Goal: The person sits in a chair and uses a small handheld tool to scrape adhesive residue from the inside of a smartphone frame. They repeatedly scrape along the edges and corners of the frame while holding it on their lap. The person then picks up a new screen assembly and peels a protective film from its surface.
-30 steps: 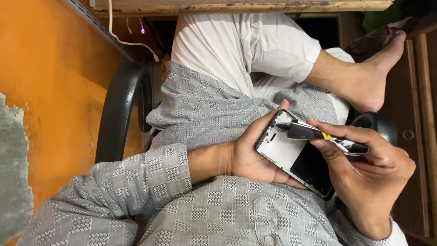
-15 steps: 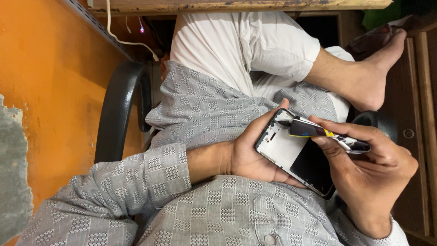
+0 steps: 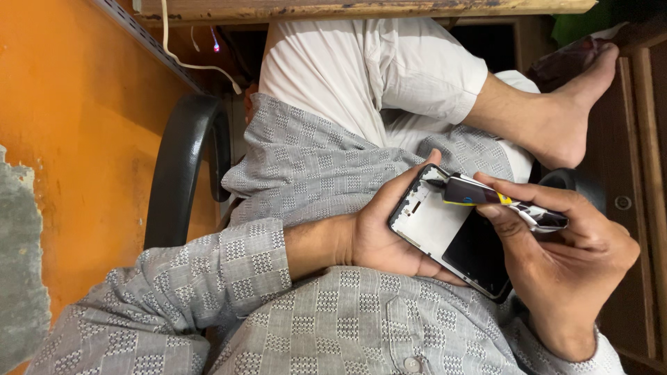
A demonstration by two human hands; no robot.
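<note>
Little has shifted since the earlier frames: both hands hold the same pose, the tube only edging along the frame. Left hand (image 3: 379, 236) cradles the opened phone frame (image 3: 451, 239) in the lap, fingers curled around its edge at nine o'clock. Right hand (image 3: 563, 257) pinches a small dark glue tube (image 3: 486, 198) with its nozzle at the frame's twelve o'clock corner. Squeezing too hard could flood adhesive over the white inner plate, and a loosened cradle would drop the frame onto the grey checked shirt (image 3: 326, 167).
</note>
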